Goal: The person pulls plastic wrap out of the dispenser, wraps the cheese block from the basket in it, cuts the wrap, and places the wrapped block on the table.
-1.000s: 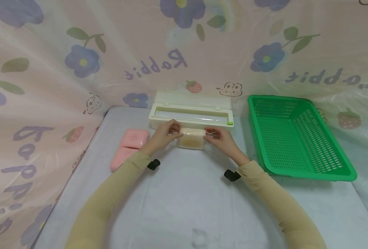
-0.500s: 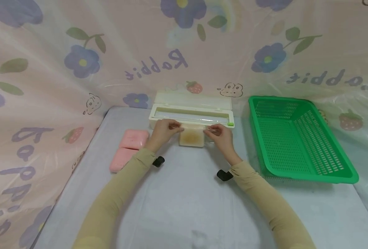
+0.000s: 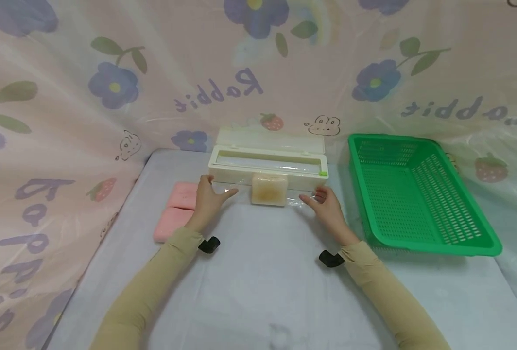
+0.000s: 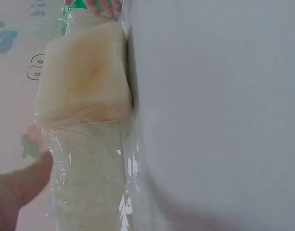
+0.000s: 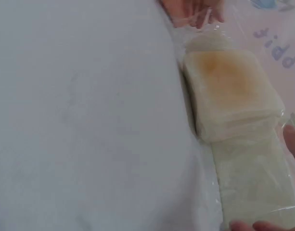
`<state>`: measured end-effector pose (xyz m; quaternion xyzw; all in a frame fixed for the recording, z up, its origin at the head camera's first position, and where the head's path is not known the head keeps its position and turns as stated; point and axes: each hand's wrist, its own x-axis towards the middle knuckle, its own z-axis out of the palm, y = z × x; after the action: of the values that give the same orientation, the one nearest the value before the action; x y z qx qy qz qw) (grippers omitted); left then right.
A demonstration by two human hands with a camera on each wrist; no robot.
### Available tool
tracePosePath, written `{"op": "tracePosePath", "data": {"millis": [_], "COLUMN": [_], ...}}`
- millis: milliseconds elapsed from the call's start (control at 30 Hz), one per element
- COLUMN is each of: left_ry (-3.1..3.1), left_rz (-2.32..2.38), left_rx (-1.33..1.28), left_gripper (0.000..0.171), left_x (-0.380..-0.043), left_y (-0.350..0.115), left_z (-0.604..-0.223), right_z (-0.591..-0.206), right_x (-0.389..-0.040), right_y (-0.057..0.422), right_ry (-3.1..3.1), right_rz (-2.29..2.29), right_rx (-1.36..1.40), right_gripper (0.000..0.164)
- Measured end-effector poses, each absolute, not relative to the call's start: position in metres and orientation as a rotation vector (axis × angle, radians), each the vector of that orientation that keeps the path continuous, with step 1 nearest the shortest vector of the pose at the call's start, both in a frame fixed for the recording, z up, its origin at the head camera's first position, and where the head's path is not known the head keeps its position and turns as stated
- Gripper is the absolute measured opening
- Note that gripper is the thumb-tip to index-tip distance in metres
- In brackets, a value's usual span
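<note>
A cream-coloured square block with a browned top, like thick bread (image 3: 269, 190), stands upright against the front of a white cling film dispenser (image 3: 267, 163). Clear cling film (image 4: 92, 163) covers it and stretches out flat on both sides. My left hand (image 3: 210, 199) is at the film's left end, thumb and fingers spread apart. At the right end, my right hand (image 3: 327, 209) touches the film with fingers and thumb apart. In the right wrist view the thumb (image 5: 292, 142) lies beside the block (image 5: 234, 86) and the fingertips sit at the film's near end.
Two pink blocks (image 3: 174, 222) lie on the table left of my left hand. A green perforated basket (image 3: 429, 250) stands to the right. The dispenser's lid is raised, with a roll inside. A printed curtain (image 3: 293, 87) hangs behind the white-covered table (image 3: 258, 282).
Both hands have let go of the film close to the block and moved apart, left and right, to its ends. The block has tipped from lying flatter to facing me and stays in the middle.
</note>
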<state>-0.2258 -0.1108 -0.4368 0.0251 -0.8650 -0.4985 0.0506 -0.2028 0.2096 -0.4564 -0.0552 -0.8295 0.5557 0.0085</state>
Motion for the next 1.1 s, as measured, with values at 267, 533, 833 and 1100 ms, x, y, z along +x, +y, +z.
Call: {"op": "tracePosePath", "data": {"millis": [267,533,833,1100], "left_ry": [-2.690,-2.426,-2.441,-2.447], "left_rz": [-1.689,-1.942,-1.884,-1.765], "left_rx": [0.163,0.128,0.191,0.191], "left_gripper": [0.074,0.020,0.019,0.029], "left_x": [-0.236,-0.239,-0.243,-0.236], "left_y": [-0.109,-0.118,-0.115,-0.122], "left_z": [-0.442,-0.445,-0.445,-0.436], "right_z": [-0.460,-0.457,-0.458,-0.463], "right_x": [-0.216,-0.219,-0.227,-0.223], "right_y": [0.201,0.203,0.207,0.223], "right_ry": [-2.357,-2.328,-2.311,-2.258], "right_rz": [2.102,2.094,2.179,2.341], "right_rx": [-0.214,-0.178,-0.263,-0.184], "right_gripper": [0.048,0.039,0.040,0.039]}}
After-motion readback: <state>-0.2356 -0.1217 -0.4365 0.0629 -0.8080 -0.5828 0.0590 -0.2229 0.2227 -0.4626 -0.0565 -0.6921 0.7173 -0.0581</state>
